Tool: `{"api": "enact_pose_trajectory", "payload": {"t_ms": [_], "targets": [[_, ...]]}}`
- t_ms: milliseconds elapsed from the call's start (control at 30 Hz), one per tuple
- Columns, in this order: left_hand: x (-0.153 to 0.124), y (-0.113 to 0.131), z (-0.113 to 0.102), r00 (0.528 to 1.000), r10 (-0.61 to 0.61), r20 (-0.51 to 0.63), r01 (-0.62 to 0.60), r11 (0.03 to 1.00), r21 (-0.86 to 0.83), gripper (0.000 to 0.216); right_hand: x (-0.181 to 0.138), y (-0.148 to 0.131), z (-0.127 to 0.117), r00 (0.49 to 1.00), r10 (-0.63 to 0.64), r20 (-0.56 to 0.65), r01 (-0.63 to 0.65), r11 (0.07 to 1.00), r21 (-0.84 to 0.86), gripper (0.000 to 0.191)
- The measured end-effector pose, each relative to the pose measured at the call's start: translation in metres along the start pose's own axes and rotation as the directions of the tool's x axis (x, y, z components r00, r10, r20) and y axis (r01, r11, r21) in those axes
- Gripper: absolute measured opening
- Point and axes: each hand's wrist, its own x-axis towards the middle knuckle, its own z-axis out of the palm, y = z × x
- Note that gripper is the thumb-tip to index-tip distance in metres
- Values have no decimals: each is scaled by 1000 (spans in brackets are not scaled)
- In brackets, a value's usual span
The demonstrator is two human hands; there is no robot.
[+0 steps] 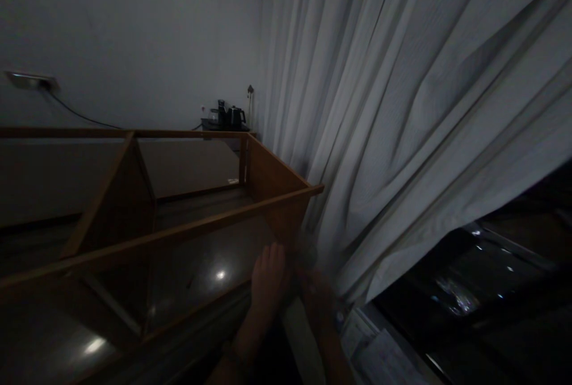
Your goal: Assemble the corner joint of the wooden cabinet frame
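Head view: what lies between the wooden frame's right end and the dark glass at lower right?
The pale curtain hangs there in folds. It fills the stretch from the wooden frame to the dark glass, as the head view shows.

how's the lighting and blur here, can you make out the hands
Head view: very dim, two glare spots on the glossy surface inside the wooden frame. Head view again: left hand is legible, right hand smeared by blur against the curtain.
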Motion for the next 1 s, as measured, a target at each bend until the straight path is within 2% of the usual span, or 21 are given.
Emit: {"api": "enact_pose_trajectory", "payload": {"t_ms": [67,233,300,600,833,1000], "targets": [[0,0,0,1000,6,-4,-6,1000,8,36,0,-5,0,1000,6,1,-6,1000,-24,48],[1,0,-1,1000,5,16,-5,1000,9,35,-3,-13,4,968,199,154,-221,965,139,54],[0,-1,-1,1000,9,9,-9,1000,12,37,-4,-13,5,964,219,151,-245,952,182,55],[2,1,-3,1000,-1,6,1,1000,17,36,2,-9,6,981,157,113,-174,971,163,44],[1,1,-4,1000,-9,10,9,1000,-4,37,1,-6,9,990,142,-27,-129,953,274,31],[2,1,-5,1000,-14,18,14,1000,7,36,1,0,-4,996,-70,57,57,977,207,22]]}}
